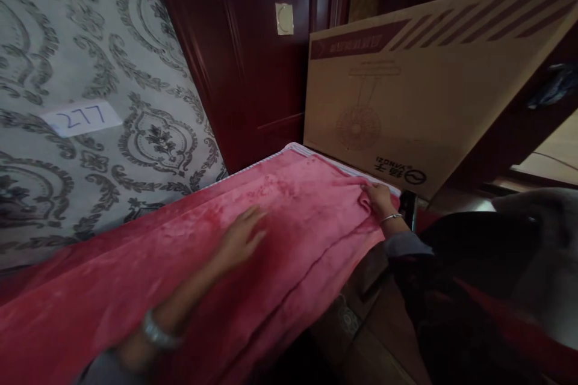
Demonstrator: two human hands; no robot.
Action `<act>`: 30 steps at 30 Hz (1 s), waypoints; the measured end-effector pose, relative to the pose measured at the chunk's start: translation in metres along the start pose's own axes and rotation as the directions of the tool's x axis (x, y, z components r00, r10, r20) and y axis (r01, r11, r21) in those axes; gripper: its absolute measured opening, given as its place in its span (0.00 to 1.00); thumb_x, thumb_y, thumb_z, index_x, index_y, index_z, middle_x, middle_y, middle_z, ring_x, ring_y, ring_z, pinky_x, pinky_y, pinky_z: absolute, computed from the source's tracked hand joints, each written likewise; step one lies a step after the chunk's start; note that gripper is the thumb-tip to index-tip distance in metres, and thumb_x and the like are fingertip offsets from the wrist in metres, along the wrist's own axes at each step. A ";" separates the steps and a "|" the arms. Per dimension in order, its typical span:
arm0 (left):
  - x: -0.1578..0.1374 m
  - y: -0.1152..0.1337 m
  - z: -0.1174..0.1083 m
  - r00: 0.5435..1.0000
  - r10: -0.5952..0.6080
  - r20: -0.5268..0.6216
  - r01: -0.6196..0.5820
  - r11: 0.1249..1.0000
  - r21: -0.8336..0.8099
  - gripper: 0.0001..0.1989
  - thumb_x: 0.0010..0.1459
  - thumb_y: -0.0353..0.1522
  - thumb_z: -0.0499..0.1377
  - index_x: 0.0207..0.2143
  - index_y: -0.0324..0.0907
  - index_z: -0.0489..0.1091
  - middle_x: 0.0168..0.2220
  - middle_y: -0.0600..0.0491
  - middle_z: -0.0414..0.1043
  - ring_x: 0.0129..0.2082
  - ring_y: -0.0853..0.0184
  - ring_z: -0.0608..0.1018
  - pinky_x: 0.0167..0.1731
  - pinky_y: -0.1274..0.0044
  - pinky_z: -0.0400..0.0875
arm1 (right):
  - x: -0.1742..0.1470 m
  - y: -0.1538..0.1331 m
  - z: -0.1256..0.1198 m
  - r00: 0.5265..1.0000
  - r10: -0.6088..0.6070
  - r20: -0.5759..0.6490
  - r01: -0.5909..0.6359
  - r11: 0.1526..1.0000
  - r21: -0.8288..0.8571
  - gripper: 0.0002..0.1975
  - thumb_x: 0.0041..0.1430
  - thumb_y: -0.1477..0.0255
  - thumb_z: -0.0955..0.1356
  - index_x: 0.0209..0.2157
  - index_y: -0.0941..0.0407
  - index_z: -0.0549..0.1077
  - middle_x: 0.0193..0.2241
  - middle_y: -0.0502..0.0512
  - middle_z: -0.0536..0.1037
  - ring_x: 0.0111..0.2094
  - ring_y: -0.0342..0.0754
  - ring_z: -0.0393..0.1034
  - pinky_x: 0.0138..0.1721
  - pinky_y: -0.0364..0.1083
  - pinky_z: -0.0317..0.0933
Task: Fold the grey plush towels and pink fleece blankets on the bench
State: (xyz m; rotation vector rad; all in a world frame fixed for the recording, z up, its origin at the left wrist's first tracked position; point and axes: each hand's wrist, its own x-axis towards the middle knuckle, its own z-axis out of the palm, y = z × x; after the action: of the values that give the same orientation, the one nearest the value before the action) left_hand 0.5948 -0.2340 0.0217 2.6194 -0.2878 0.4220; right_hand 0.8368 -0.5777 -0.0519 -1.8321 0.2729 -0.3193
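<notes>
A pink-red plush blanket (311, 228) is spread over a bed, with creases running along its length. My left hand (241, 237) reaches out over the middle of it, fingers stretched and slightly smeared by motion; whether it touches the cloth I cannot tell. At the far right corner my right hand (377, 198) is closed on the blanket's edge, where the cloth bunches up. A pale striped mattress edge (295, 147) shows beyond the blanket at the far end.
A large cardboard box (397, 90) stands behind the bed's far end. Beside it is a dark red door (253, 60). Patterned wallpaper (158, 138) with a paper marked 277 (81, 118) lines the left side. A grey and black heap (506, 246) lies at the right.
</notes>
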 end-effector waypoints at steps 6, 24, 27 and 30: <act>-0.132 -0.004 0.027 0.996 -0.032 0.087 0.008 0.965 0.263 0.26 0.58 0.42 0.57 0.59 0.50 0.70 0.60 0.46 0.71 0.58 0.51 0.74 0.58 0.56 0.69 | 0.009 -0.003 0.001 1.000 -0.009 0.017 0.012 0.983 -0.181 0.01 0.48 0.73 0.69 0.25 0.56 0.73 0.28 0.58 0.78 0.38 0.53 0.71 0.35 0.44 0.63; -0.117 -0.012 -0.039 0.778 -0.594 -0.205 0.537 0.798 -0.273 0.16 0.59 0.44 0.51 0.39 0.44 0.70 0.35 0.51 0.79 0.37 0.60 0.81 0.37 0.72 0.78 | 0.010 -0.132 0.033 0.796 -0.278 0.538 0.301 0.953 0.047 0.13 0.62 0.72 0.65 0.48 0.55 0.73 0.36 0.51 0.79 0.32 0.43 0.72 0.36 0.44 0.70; -0.121 -0.026 -0.044 0.745 -0.543 -0.386 0.548 0.830 -0.110 0.18 0.55 0.42 0.51 0.42 0.42 0.69 0.41 0.46 0.77 0.39 0.54 0.80 0.40 0.64 0.78 | -0.001 -0.094 0.017 0.840 -0.135 0.525 0.309 0.915 -0.259 0.10 0.60 0.72 0.68 0.42 0.59 0.78 0.34 0.57 0.81 0.35 0.47 0.75 0.39 0.46 0.69; -0.149 -0.028 -0.024 0.891 -0.207 -0.403 0.320 0.918 0.236 0.15 0.56 0.40 0.52 0.42 0.47 0.73 0.44 0.47 0.77 0.44 0.51 0.79 0.47 0.60 0.75 | -0.007 -0.053 -0.009 0.903 -0.080 0.423 0.295 0.829 -0.475 0.07 0.56 0.73 0.69 0.35 0.61 0.80 0.35 0.63 0.81 0.44 0.54 0.76 0.45 0.46 0.65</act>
State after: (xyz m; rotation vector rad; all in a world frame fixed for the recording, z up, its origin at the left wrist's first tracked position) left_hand 0.4576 -0.1793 -0.0209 2.7344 0.2836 0.9079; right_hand 0.8280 -0.5688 0.0014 -2.4335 -0.1227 -0.0019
